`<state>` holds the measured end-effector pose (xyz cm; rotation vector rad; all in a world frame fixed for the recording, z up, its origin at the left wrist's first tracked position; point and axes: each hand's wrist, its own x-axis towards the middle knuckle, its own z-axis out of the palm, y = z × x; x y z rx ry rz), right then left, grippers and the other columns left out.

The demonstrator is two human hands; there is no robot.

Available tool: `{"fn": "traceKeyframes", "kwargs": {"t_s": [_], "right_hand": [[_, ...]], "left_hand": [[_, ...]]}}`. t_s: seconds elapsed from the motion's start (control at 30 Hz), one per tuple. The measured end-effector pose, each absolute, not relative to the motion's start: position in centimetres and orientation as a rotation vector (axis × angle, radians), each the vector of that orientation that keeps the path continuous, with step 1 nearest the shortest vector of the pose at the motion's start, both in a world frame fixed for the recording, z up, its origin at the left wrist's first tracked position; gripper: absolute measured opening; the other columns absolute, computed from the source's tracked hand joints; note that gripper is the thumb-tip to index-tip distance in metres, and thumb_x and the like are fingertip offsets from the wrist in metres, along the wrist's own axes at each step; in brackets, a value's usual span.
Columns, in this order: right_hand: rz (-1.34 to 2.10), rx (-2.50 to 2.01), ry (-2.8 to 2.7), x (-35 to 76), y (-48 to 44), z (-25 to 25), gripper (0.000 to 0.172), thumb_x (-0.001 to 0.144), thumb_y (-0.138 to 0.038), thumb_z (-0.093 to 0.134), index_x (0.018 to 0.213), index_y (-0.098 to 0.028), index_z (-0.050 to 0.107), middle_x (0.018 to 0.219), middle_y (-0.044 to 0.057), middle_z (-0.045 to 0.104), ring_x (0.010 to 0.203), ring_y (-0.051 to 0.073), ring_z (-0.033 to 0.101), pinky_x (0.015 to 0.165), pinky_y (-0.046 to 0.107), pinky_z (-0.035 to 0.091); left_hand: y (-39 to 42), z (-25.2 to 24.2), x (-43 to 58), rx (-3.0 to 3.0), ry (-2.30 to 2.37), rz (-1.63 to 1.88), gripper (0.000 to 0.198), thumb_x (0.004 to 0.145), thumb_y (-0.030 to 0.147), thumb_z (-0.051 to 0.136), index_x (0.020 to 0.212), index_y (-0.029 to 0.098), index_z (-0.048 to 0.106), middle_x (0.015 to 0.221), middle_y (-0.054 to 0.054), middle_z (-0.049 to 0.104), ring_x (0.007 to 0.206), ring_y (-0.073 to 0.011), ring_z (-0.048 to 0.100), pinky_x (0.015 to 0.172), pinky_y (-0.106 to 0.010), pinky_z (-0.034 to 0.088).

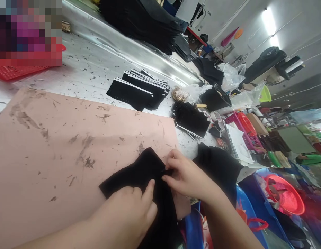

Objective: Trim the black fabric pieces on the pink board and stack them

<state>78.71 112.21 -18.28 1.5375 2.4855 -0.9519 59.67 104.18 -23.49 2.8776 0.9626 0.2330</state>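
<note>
A piece of black fabric (147,169) lies on the pink sheet, its lower part hanging toward me. My left hand (131,211) rests on the fabric with the index finger stretched out, pressing on its surface; the other fingers are bent and partly hidden. At the fabric's right edge, my right hand (185,173) pinches a small dark fold between thumb and fingers. The pink sheet (59,155) beneath is marked with brown smears and scraps.
Stacks of black pieces with white edges (139,88) lie beyond the sheet, with another black stack (193,119) to the right. More black fabric (217,164) lies beside my right forearm. A red basket (25,71) stands far left; a spiral notebook (237,141) and blue bins (246,200) are right.
</note>
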Motion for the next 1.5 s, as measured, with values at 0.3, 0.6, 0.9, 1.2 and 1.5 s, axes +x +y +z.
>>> {"fn": "traceKeyframes", "kwargs": {"t_s": [0.3,0.6,0.9,1.2,1.5], "right_hand": [[-1.136,1.724,2.444,80.2,112.0,-19.3,0.016,0.079,-0.013,0.049,0.066,-0.02,0.043,0.078,-0.001,0.044,0.065,0.012,0.045,0.06,0.026,0.04],[-1.045,1.72,2.403,79.8,112.2,-19.0,0.018,0.079,-0.013,0.05,0.064,-0.02,0.042,0.08,-0.001,0.046,0.066,0.012,0.046,0.059,0.025,0.039],[-0.634,1.618,2.351,78.3,112.6,-18.1,0.021,0.077,-0.013,0.05,0.059,-0.018,0.04,0.076,-0.002,0.047,0.056,0.009,0.044,0.051,0.024,0.031],[-0.647,2.007,2.238,80.4,110.5,-18.2,0.016,0.084,-0.027,0.053,0.069,-0.02,0.051,0.07,-0.002,0.061,0.064,0.013,0.056,0.055,0.023,0.035],[-0.187,1.847,2.616,75.5,120.0,-18.2,0.011,0.085,-0.021,0.053,0.09,-0.02,0.063,0.099,0.004,0.065,0.091,0.018,0.058,0.077,0.027,0.04]], "left_hand": [[105.1,-24.4,59.2,2.92,0.854,0.233,0.062,0.066,0.036,0.066,0.123,0.016,0.055,0.133,-0.012,0.051,0.082,-0.0246,0.061,0.056,-0.033,0.041],[105.3,-24.1,59.3,3.008,0.848,0.171,0.071,0.059,0.047,0.072,0.121,0.017,0.057,0.143,-0.012,0.038,0.076,-0.0257,0.058,0.051,-0.036,0.037],[107.0,-24.0,61.2,2.867,0.913,0.138,0.043,0.054,0.012,0.072,0.096,0.018,0.066,0.131,-0.016,0.052,0.051,-0.0123,0.055,0.04,-0.024,0.027],[109.9,-20.0,63.1,2.764,0.804,-0.322,0.044,0.066,0.012,0.059,0.109,0.015,0.058,0.123,-0.021,0.055,0.05,-0.0188,0.061,0.037,-0.026,0.037],[108.0,-21.4,60.6,2.719,0.99,0.081,0.05,0.067,0.006,0.049,0.116,0.016,0.054,0.139,-0.013,0.044,0.077,-0.0232,0.066,0.063,-0.035,0.055]]}}
